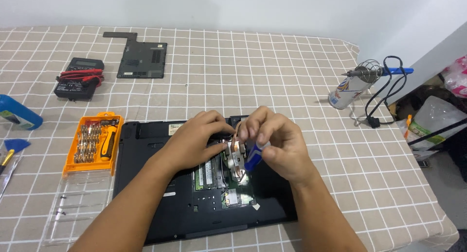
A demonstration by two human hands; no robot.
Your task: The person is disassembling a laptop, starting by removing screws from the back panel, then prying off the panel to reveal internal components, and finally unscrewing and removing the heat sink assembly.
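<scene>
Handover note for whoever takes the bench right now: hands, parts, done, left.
Left hand rests on the open laptop, fingers at the copper heat pipe. Right hand holds a blue-handled screwdriver over the same spot. Done: bottom cover is off, lying at the table's far side. Left: heat pipe and memory sticks remain in the laptop. Orange bit set sits left of the laptop, multimeter beyond it.

— Any screens or labels on the desk [272, 62]?
— A black multimeter with a grey screen [79, 77] lay far left. A pale rectangular sticker [175, 129] sat on the open black laptop base [146, 184].
— Packages?
— A white printed can [344, 92] stood right; a clear plastic bag [433, 118] lay beyond the edge.
</scene>
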